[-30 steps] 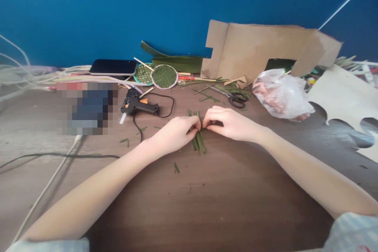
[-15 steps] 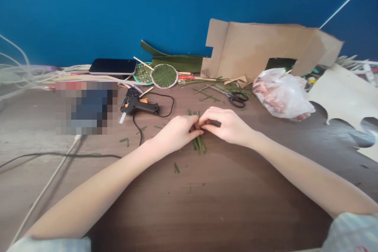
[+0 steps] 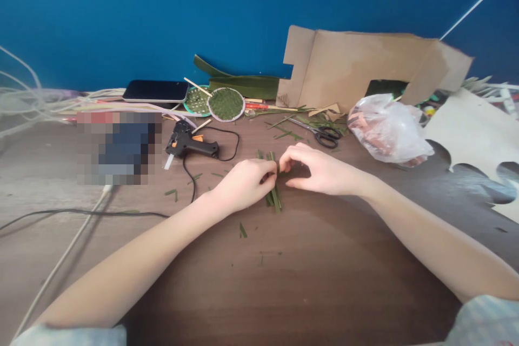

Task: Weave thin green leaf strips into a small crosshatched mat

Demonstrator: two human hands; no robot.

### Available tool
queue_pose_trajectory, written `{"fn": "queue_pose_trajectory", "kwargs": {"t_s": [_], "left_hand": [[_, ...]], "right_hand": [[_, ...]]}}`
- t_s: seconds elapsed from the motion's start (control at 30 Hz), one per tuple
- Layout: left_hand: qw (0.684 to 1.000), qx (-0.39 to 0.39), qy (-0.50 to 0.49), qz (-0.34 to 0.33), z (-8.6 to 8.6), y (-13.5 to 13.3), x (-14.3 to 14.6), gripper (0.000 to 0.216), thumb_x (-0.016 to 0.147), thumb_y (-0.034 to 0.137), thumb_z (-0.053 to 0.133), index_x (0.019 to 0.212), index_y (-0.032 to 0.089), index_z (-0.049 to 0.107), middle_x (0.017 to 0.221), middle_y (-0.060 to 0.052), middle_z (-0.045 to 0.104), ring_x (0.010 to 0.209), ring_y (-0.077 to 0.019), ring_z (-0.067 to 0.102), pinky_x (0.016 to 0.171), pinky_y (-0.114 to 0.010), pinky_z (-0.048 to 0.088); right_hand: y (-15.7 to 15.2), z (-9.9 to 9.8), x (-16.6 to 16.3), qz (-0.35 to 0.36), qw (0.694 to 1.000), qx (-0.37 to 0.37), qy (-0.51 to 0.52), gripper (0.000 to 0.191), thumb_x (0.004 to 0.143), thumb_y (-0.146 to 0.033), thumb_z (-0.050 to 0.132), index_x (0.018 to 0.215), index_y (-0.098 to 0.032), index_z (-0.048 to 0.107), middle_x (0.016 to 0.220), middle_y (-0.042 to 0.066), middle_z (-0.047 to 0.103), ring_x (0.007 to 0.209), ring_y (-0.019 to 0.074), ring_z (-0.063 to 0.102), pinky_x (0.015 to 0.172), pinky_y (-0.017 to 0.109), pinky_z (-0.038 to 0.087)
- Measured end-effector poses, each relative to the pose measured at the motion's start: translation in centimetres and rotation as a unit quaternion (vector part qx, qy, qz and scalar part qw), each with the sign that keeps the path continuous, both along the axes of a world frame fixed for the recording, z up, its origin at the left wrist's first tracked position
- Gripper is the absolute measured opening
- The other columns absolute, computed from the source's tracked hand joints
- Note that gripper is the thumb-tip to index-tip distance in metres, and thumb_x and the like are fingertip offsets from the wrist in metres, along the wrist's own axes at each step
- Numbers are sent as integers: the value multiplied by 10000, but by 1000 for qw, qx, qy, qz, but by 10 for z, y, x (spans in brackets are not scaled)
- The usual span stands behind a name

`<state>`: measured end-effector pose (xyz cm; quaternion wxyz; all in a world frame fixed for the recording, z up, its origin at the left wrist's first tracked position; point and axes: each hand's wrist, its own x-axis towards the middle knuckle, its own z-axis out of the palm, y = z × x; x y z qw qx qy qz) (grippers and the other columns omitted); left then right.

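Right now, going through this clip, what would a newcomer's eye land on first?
Two hands meet mid-table: the left hand pinches a small bundle of green leaf strips, with the right hand at it from the other side. Behind, a large cut cardboard sheet stands against the vivid blue wall, and a black glue gun lies left of the hands.

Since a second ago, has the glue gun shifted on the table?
No. The glue gun lies where it did, left of the green strips, nearer than the woven disc.
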<state>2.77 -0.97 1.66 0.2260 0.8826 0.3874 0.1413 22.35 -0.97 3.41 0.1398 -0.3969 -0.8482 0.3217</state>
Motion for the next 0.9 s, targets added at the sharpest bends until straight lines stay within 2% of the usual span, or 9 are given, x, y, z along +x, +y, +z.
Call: {"fn": "queue_pose_trajectory", "kwargs": {"t_s": [0.17, 0.57, 0.9], "left_hand": [[1000, -13, -15, 6, 0, 0, -1, 126, 798, 119, 469, 741, 160, 573, 672, 19, 581, 615, -111, 522, 605, -212, 355], [999, -27, -15, 12, 2, 0, 1, 149, 802, 121, 475, 683, 153, 559, 609, 33, 527, 561, -92, 471, 560, -202, 321], [999, -33, -35, 7, 2, 0, -1, 161, 801, 117, 474, 676, 156, 567, 612, 33, 536, 568, -89, 487, 569, -195, 328]], "right_hand": [[-5, -4, -2, 46, 996, -10, -76, 176, 720, -241, 588, 824, -208, 450, 883, 32, 484, 874, 199, 421, 769, 334, 380], [-13, -1, -13, 49, 991, 39, -118, 196, 738, -338, 650, 734, -184, 529, 853, 39, 478, 862, 201, 405, 754, 332, 350], [-15, -3, -13, 59, 985, 96, -127, 263, 702, -402, 674, 797, -192, 548, 895, 52, 508, 850, 208, 415, 733, 336, 349]]}}
